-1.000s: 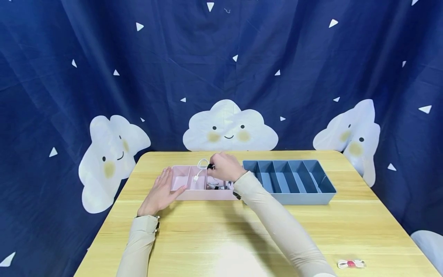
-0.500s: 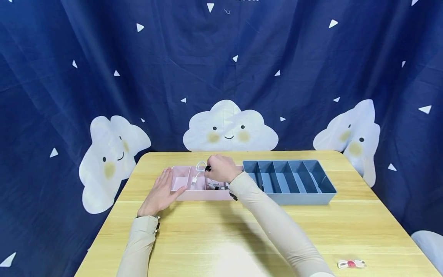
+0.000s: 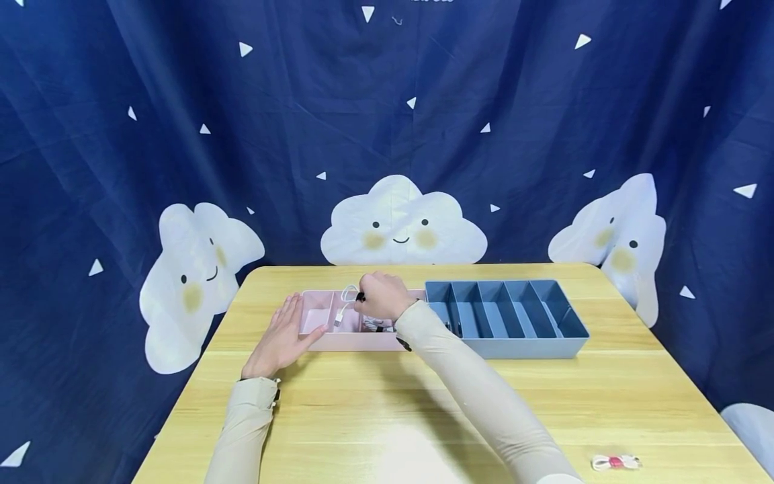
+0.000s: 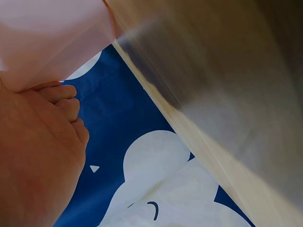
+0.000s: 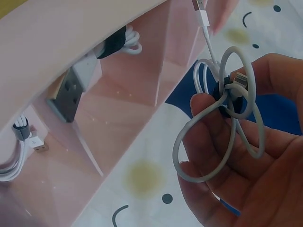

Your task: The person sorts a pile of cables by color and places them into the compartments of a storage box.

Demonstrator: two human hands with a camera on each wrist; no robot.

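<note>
My right hand [image 3: 383, 296] holds a coiled white USB cable [image 5: 232, 90] bound with a black tie, over the back of the pink divided box [image 3: 345, 343]. The cable's USB plug [image 5: 202, 18] dangles over a left-hand compartment. In the right wrist view, thumb and fingers are around the bundle. My left hand [image 3: 279, 339] rests on the box's left end, fingers straight along the side and thumb at the front rim. Other compartments contain a black-tied white cable [image 5: 132, 42] and a grey-tied white cable [image 5: 10, 170]. My right hand and sleeve hide the box's right part.
A blue-grey divided box [image 3: 526, 347] stands right beside the pink one. Another white cable with a red tie [image 3: 615, 462] lies on the wooden table [image 3: 338, 417] near the front right. Behind the table hangs a dark blue curtain [image 3: 387, 101] with clouds.
My right hand has shifted slightly left with the cable, and its plug hangs a little further left and lower. The left hand has stayed on the pink box.
</note>
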